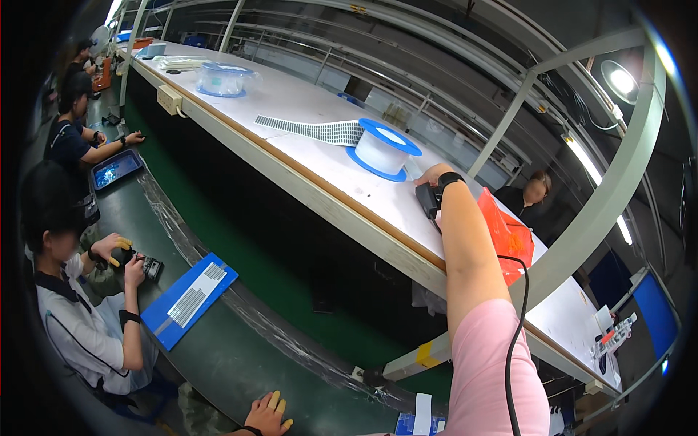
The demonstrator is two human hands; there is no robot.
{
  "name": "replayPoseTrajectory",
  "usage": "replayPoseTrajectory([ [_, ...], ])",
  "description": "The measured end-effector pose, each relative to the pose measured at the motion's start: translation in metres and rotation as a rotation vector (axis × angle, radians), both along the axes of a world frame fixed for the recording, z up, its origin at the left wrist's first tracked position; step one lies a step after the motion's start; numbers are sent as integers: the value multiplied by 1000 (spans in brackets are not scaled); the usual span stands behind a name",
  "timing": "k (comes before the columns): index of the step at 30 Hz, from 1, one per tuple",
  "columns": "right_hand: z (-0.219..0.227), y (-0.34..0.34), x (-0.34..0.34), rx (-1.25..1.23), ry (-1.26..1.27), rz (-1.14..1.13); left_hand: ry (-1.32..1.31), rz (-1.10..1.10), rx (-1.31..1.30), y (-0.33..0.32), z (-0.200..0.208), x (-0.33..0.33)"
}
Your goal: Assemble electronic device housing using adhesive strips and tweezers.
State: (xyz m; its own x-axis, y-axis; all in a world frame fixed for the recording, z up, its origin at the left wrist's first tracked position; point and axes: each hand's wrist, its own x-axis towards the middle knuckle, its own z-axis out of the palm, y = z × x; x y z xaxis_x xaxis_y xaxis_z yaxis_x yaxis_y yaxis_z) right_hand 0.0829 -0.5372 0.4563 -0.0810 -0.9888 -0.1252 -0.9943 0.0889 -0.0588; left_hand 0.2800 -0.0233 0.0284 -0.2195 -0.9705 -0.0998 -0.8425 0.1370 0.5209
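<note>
- Spool (384,150): blue-flanged, white-wound, lying flat on the upper table (313,158), back from its front edge; a strip (309,129) of dark rectangles trails left toward that edge.
- Right hand (436,174): mine, just beside the spool's right side; its fingers are mostly hidden, so I cannot tell whether they grip. A black device (427,200) sits by the wrist.
- Red bag (505,232): beside my forearm.
- Left hand (267,416): apparently mine, resting on the belt (283,360), fingers spread, gripping nothing visible.
- Blue board (169,338): on the belt, bearing a label sheet (195,296).
- Hazards, in my judgement: a tug on the strip could drag the spool or loosen its turns; a sideways sweep of my forearm could knock the bag; the cable (508,370) along my sleeve could snag on the table's edge.
- Writing: strip and sheet carry rows of small dark marks; I can read none, nor any brand.
</note>
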Motion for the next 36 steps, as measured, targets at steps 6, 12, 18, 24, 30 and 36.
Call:
replayPoseTrajectory([
  [6,-4,-16,1,-119,113,-85,6,-11,56,5,5,1],
  [12,19,51,4,-875,123,67,-98,-16,-199,8,-31,4],
  [18,48,105,21,-239,802,252,-100,-17,-250,2,-31,3],
  [24,37,88,0,348,769,-21,-86,-36,-262,-1,-30,-1],
  [30,35,134,35,527,579,13,-68,-4,-283,2,-35,2],
  [36,29,138,19,303,610,211,-81,-21,-300,2,-36,0],
])
